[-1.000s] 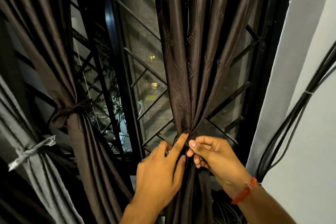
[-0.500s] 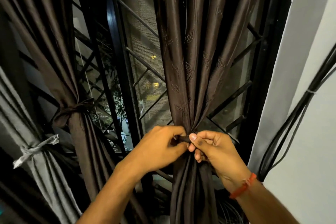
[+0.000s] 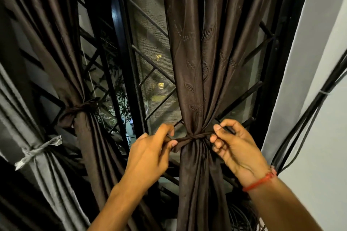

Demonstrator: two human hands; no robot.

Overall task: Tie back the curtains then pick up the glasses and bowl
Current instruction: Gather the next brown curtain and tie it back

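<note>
Brown satin, stitched with small leaf sprigs, made up the right curtain [image 3: 199, 58], which hung with its long axis upright and was cinched to a narrow waist at the height of your hands. A thin tie of the same brown cloth [image 3: 195, 137] crossed that waist sideways, knotted at the front of the folds. Your left hand [image 3: 150, 155] pinched one tail of the tie just left of the knot, thumb against curled fingers. Your right hand [image 3: 234, 148] pinched the other tail just right of it; a red thread bracelet [image 3: 261, 182] circled that wrist. Both tails ran outward from the knot into your grip, close to level.

Well to the left of your left hand, a second brown curtain [image 3: 62, 43] leaned inward and was already bound with its own brown tie [image 3: 78, 108]. Further left and lower, a grey curtain [image 3: 28, 118] was gathered with a pale strip [image 3: 37, 150]. Behind the cloth stood a black window grille [image 3: 120, 47] with slanted bars and fine mesh, dark outside but for a few lit windows. Right of your right hand rose a white wall [image 3: 319, 99], with black cables [image 3: 308, 116] running up it.
</note>
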